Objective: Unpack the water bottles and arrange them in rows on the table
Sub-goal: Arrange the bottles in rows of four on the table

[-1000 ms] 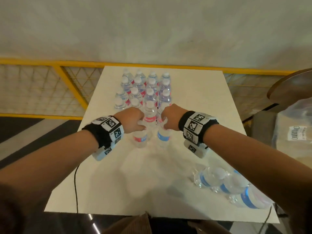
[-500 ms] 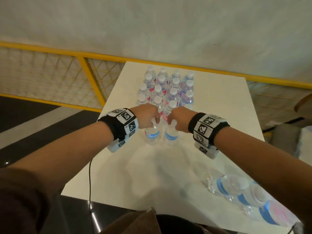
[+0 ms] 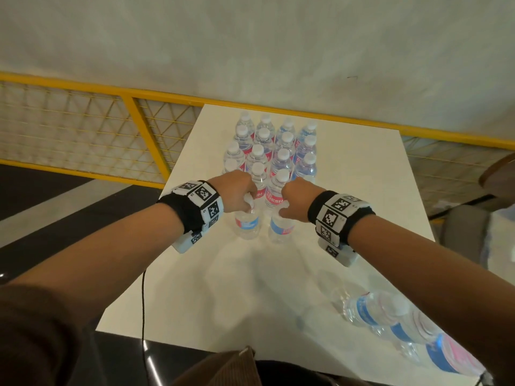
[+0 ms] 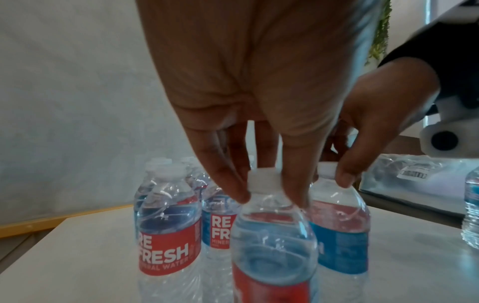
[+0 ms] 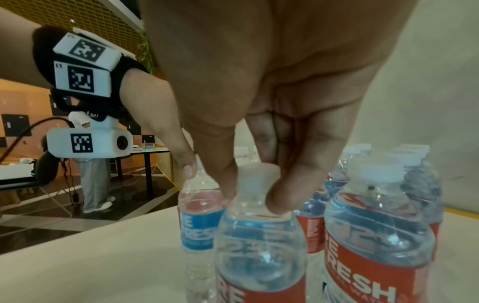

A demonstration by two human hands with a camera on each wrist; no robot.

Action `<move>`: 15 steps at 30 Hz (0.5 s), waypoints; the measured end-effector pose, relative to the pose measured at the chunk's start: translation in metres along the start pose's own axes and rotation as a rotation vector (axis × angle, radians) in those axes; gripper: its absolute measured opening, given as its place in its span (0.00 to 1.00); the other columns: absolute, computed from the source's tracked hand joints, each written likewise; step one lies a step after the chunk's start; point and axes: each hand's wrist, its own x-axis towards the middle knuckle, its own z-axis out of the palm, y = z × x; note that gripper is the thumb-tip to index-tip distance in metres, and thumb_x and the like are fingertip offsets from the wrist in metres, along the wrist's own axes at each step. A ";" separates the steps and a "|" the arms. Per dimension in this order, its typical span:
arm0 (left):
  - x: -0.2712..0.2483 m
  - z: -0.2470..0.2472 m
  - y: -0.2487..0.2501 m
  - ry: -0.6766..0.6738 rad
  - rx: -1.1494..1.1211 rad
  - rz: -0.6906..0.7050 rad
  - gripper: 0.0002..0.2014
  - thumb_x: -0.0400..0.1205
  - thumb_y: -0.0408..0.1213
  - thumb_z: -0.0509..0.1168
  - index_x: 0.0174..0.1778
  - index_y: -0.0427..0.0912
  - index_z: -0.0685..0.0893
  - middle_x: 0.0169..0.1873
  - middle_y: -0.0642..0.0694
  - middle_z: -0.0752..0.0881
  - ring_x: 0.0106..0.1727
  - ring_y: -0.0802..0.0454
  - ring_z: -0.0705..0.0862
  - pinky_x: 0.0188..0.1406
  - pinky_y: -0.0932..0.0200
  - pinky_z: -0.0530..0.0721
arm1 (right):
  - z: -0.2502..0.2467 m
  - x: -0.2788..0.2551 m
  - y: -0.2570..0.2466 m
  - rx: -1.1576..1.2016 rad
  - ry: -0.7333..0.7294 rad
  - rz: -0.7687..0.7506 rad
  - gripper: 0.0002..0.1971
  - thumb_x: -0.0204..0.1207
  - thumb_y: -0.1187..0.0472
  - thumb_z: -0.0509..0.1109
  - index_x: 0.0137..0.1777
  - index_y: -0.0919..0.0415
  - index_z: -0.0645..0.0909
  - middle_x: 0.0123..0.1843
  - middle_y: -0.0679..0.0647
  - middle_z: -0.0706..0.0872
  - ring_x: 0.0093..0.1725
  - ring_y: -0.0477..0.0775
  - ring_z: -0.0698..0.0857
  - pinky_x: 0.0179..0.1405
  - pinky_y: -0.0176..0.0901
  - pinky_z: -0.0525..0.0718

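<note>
Left hand (image 3: pixel 237 190) pinching ribbed white cap, clear crinkled bottle (image 3: pixel 247 222) | right hand (image 3: pixel 298 200) likewise, second bottle (image 3: pixel 281 227)

Black wristbands (image 3: pixel 182 215) w/ white marker blocks (image 3: pixel 335 213), brown sleeve (image 3: pixel 33 338).

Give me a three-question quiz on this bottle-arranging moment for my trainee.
1. True or false: the left hand pinches the white cap of an upright clear plastic water bottle standing on the white rectangular table.
2. Which part of its bottle do the right hand's fingers hold? A) the label B) the neck, at the cap C) the base
3. Fill in: near the right forearm, several unplaced clear plastic bottles are ____ on the table.

Key: 1 true; 2 B; 3 lying on their sides.
</note>
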 end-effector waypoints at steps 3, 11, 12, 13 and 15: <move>0.001 0.004 -0.002 0.061 0.026 -0.106 0.19 0.77 0.54 0.67 0.41 0.39 0.80 0.41 0.43 0.80 0.47 0.42 0.81 0.40 0.55 0.74 | 0.000 0.000 -0.003 -0.030 0.032 0.046 0.19 0.80 0.50 0.65 0.58 0.67 0.79 0.44 0.56 0.78 0.42 0.53 0.77 0.42 0.40 0.76; 0.001 -0.005 -0.007 -0.069 0.020 0.034 0.18 0.75 0.34 0.71 0.61 0.46 0.84 0.58 0.43 0.81 0.60 0.42 0.80 0.59 0.50 0.79 | -0.001 -0.004 0.002 -0.031 -0.086 -0.039 0.21 0.77 0.68 0.66 0.71 0.59 0.74 0.67 0.59 0.78 0.65 0.60 0.80 0.62 0.45 0.79; 0.003 -0.007 -0.007 -0.062 0.010 0.021 0.14 0.74 0.36 0.72 0.56 0.44 0.86 0.52 0.43 0.83 0.56 0.42 0.82 0.54 0.52 0.80 | -0.002 -0.003 0.002 -0.028 -0.069 -0.032 0.19 0.78 0.67 0.66 0.69 0.62 0.76 0.66 0.59 0.80 0.63 0.60 0.81 0.61 0.44 0.79; 0.004 -0.008 -0.006 -0.047 0.001 -0.005 0.11 0.74 0.41 0.72 0.50 0.41 0.86 0.46 0.44 0.84 0.51 0.42 0.82 0.49 0.54 0.79 | -0.003 -0.003 0.002 -0.026 -0.048 -0.015 0.17 0.78 0.64 0.66 0.67 0.65 0.77 0.61 0.59 0.82 0.59 0.59 0.82 0.57 0.44 0.81; 0.006 -0.008 -0.005 -0.021 -0.014 -0.081 0.15 0.75 0.49 0.72 0.35 0.40 0.79 0.33 0.45 0.79 0.41 0.43 0.80 0.39 0.58 0.74 | -0.003 0.000 0.002 -0.027 -0.014 0.025 0.18 0.79 0.55 0.67 0.61 0.68 0.79 0.48 0.56 0.81 0.46 0.56 0.81 0.45 0.42 0.80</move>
